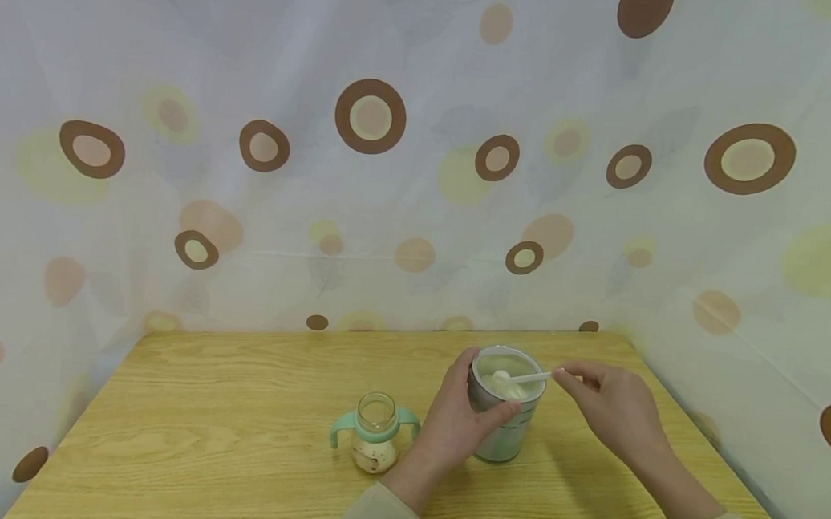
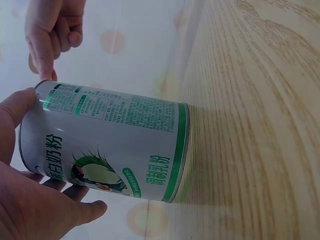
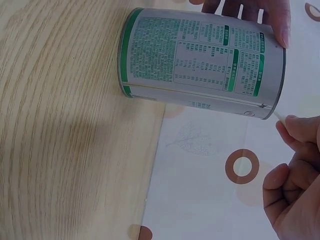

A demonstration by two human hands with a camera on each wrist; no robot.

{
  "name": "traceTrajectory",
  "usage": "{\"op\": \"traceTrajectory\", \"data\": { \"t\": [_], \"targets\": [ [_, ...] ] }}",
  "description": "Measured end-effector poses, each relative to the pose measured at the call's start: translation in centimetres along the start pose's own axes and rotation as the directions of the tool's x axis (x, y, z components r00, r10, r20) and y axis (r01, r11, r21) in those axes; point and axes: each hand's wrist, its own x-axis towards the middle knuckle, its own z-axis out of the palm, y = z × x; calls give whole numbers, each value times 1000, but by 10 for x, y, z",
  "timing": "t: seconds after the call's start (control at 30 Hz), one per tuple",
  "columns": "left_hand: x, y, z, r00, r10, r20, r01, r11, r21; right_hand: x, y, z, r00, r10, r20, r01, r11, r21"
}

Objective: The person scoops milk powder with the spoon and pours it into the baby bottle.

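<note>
A white and green milk powder can (image 1: 500,438), its top uncovered, stands upright on the wooden table. My left hand (image 1: 453,423) grips it around the upper side, thumb near the rim. Between thumb and fingertips, my right hand (image 1: 611,406) pinches the handle of a white scoop (image 1: 532,377). The scoop's bowl end dips inside the can's mouth, over pale contents. In the left wrist view, the can (image 2: 110,140) shows green lettering and a picture, with my left hand (image 2: 37,200) round its upper end. The right wrist view shows my right hand (image 3: 297,175) at the rim.
Left of the can stands a lidless baby bottle (image 1: 375,442) with mint green handles and pale, brown-flecked contents. It is close to my left wrist. A curtain with brown and yellow circles (image 1: 422,171) hangs behind the wooden table (image 1: 217,406) and along its sides.
</note>
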Motion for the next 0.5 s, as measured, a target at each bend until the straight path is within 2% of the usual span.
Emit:
{"op": "traceTrajectory", "data": {
  "t": [0.23, 0.5],
  "targets": [
    [0, -1, 0, 1000, 0, -6, 0, 1000, -1, 1, 1, 1, 1000, 14, 8, -14, 1000, 23],
    [1, -1, 0, 1000, 13, -6, -13, 1000, 1, 2, 2, -2, 992, 102, 75, -109, 989, 103]
  ]
}}
